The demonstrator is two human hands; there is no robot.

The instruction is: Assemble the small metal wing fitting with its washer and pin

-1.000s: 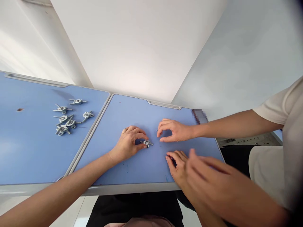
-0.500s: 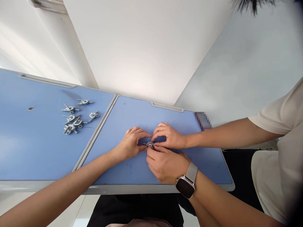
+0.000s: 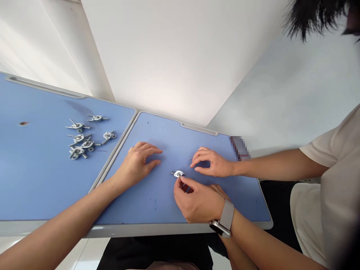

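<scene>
On the blue tabletop (image 3: pixel 168 131), your left hand (image 3: pixel 137 161) lies open, holding nothing. Your right hand (image 3: pixel 194 198) curls, its fingertips pinching the metal fitting (image 3: pixel 178 173) mid-panel, just beside a co-worker's hand (image 3: pixel 213 163).

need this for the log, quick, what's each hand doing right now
left hand: open, holding nothing
right hand: closed, holding a small metal fitting
</scene>
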